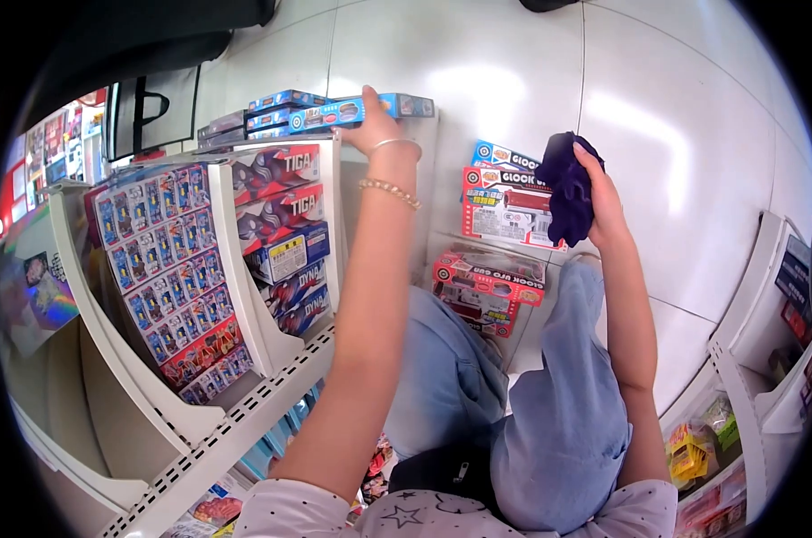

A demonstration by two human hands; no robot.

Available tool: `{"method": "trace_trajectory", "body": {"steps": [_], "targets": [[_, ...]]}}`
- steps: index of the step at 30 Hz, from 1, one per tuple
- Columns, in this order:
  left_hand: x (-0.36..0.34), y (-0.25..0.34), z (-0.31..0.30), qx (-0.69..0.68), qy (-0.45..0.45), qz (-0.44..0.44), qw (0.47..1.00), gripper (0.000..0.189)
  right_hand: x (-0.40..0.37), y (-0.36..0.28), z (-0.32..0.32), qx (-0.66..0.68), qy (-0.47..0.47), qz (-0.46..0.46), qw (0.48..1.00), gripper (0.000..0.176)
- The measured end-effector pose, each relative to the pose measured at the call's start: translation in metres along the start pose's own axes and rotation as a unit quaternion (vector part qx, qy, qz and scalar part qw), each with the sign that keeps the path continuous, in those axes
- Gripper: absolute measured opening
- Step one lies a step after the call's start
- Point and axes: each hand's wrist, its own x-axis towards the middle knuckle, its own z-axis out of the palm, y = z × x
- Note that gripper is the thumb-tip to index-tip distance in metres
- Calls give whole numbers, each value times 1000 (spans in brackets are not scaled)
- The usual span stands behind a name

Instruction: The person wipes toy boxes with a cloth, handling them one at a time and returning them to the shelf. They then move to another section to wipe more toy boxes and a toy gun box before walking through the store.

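Observation:
My left hand [373, 133] reaches to the top of the shelf unit, its fingers closed over the edge of a blue toy box [321, 115]. More blue boxes [276, 119] are stacked behind and beside that one. A crumpled dark purple cloth [567, 190] is bunched in my right hand [607, 204], raised over the floor. Just left of the cloth, and partly covered by it, a red and white toy gun box [505, 208] lies on a blue one [500, 154]. Nearer my legs are more red toy gun boxes [487, 278].
Shelf compartments on the left hold red TIGA boxes [280, 170], blue DYNA boxes [300, 296] and a sheet of small packaged figures [168, 251]. White shelf dividers [254, 269] curve outward. Another shelf [733, 421] with colourful packets stands at right. Pale floor tiles [684, 224] spread ahead.

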Motion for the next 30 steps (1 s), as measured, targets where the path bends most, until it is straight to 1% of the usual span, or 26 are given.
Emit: {"method": "trace_trajectory", "body": {"steps": [2,6,10,17,20,22,23,25,28,29,30], "targets": [[-18,5,1,-5,-31,-9,999,98,2,1,-1,5,-3,2,1000,46],[-12,-2,2,-22,-60,12,998,99,3,1,0,6,4,4,1000,46],[-1,-3,7,-3,-40,15,999,97,3,2,-1,0,3,10,1000,45],[-1,-3,9,-8,-40,-7,999,97,5,2,-2,2,-2,7,1000,45],[-1,-2,5,14,-54,-6,998,100,4,1,1,1,2,4,1000,45],[-3,1,3,56,-44,-19,997,103,1,-1,5,0,10,2,1000,45],[-5,3,3,76,-39,-26,996,104,4,0,2,-6,5,9,1000,46],[-4,2,-1,79,-58,-17,995,107,10,2,-4,-17,-6,24,1000,48],[8,-8,-7,90,-71,-5,993,110,9,2,4,-124,2,-60,991,54],[10,-5,-4,93,-72,3,993,110,4,1,8,-166,-2,-97,981,64],[9,-2,-5,119,-79,-8,990,109,0,-3,11,-222,-22,-102,969,60]]}}
